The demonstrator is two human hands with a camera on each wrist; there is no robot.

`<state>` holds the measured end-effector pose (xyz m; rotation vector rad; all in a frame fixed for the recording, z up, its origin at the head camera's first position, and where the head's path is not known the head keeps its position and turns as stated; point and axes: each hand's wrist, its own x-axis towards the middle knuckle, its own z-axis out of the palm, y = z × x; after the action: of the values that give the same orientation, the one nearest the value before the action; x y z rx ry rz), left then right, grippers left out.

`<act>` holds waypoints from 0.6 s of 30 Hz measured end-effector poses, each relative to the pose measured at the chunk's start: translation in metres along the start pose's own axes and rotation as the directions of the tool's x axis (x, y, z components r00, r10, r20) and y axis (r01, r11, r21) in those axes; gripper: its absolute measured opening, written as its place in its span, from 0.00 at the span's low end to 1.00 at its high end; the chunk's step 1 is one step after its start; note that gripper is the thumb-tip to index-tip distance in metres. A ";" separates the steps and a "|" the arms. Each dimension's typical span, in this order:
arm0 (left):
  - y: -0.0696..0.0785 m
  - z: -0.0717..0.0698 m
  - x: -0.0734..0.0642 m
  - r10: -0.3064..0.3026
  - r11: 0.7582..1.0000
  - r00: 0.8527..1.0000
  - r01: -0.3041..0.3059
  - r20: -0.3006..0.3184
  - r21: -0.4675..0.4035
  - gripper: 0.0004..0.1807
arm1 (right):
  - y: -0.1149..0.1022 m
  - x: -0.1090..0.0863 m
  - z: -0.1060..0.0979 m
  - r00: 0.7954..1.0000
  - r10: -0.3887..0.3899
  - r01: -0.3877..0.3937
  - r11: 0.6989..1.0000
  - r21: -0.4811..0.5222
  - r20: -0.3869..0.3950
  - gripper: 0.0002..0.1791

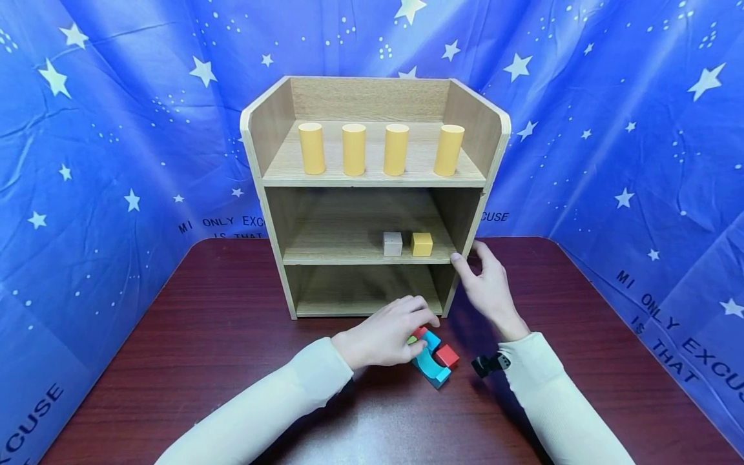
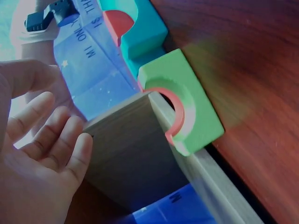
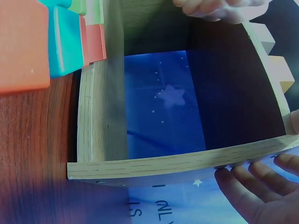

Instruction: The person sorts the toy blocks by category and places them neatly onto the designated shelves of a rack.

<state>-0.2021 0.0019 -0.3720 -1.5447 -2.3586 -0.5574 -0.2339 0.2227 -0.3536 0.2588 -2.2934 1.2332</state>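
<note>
A wooden three-level shelf point(image 1: 372, 183) stands on the table. My right hand point(image 1: 490, 287) grips its right side panel, thumb at the front edge and fingers along the outside, as the right wrist view also shows. My left hand point(image 1: 388, 330) hovers by a group of toy blocks before the shelf, its fingers loosely bent and holding nothing. In the left wrist view, a green block point(image 2: 201, 100) with a curved cutout, a red curved piece point(image 2: 175, 109) inside it and a blue arch block point(image 2: 147, 35) lie apart from the fingers. A red block point(image 1: 447, 356) sits beside the blue ones.
Several yellow cylinders point(image 1: 354, 150) stand in a row on the top level. On the middle level, a grey cube point(image 1: 392, 244) and a yellow cube point(image 1: 422, 245) sit towards the right. The dark red table point(image 1: 192, 361) is backed by a blue starry curtain point(image 1: 145, 116).
</note>
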 end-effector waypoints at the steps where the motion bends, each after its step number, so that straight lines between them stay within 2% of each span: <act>1: 0.001 0.001 0.001 -0.002 1.000 1.000 0.002 0.009 -0.007 0.16 | 0.000 0.000 0.000 1.000 -0.002 0.002 1.000 0.002 0.001 0.23; 9: 0.006 0.010 0.005 -0.030 0.999 0.998 0.032 0.053 -0.027 0.16 | 0.000 0.000 0.000 1.000 -0.002 0.002 1.000 0.006 0.000 0.23; 18: 0.006 0.022 0.009 -0.057 0.995 0.993 0.065 0.107 -0.073 0.17 | 0.000 0.001 0.000 1.000 0.005 -0.005 1.000 0.000 0.001 0.23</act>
<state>-0.2005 0.0212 -0.3874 -1.5756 -2.4972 -0.6008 -0.2345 0.2232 -0.3534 0.2541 -2.2956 1.2362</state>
